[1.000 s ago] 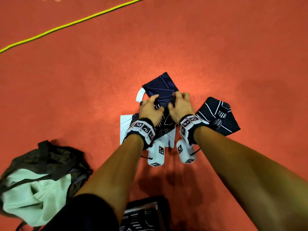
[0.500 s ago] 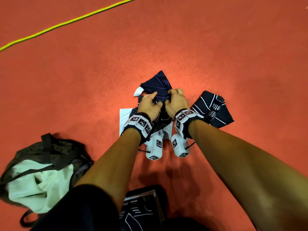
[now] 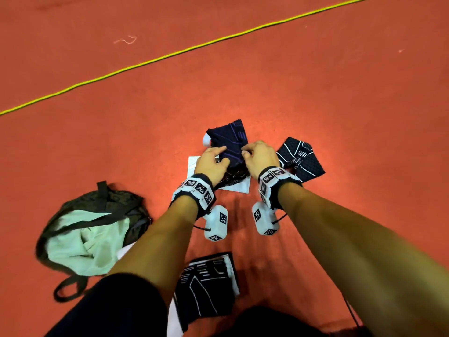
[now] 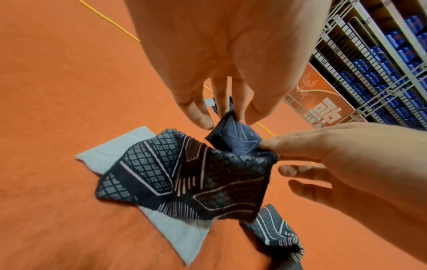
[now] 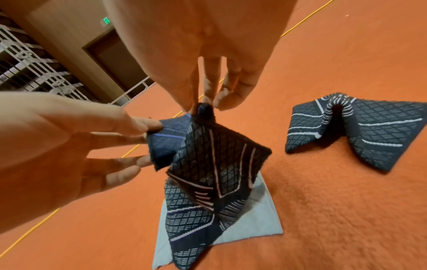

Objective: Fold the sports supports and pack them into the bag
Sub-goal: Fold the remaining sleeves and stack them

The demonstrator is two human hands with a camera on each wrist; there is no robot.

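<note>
On the red felt floor (image 3: 315, 93) our open dark bag with its pale green lining (image 3: 90, 242) waited at the left. Our left hand (image 3: 211, 161) and right hand (image 3: 258, 158) pinched the dark patterned knit sports support (image 3: 230, 142) with fingertips, now raised higher off its white paper sheet (image 3: 193, 164) than a second before. The fold was under way. A second dark support with white stripes (image 3: 300, 158) lay at the right, a third near our knees (image 3: 206, 283).

An indoor sports hall, probably: a broad orange-red floor (image 3: 315, 93) like court surfacing, crossed by a thin yellow line (image 3: 170, 54). Beyond the line stand white wire racks (image 4: 379, 60) stacked with blue packs, an orange banner (image 4: 323, 102) below them, and a wood-panelled wall with a dark door (image 5: 108, 56).
</note>
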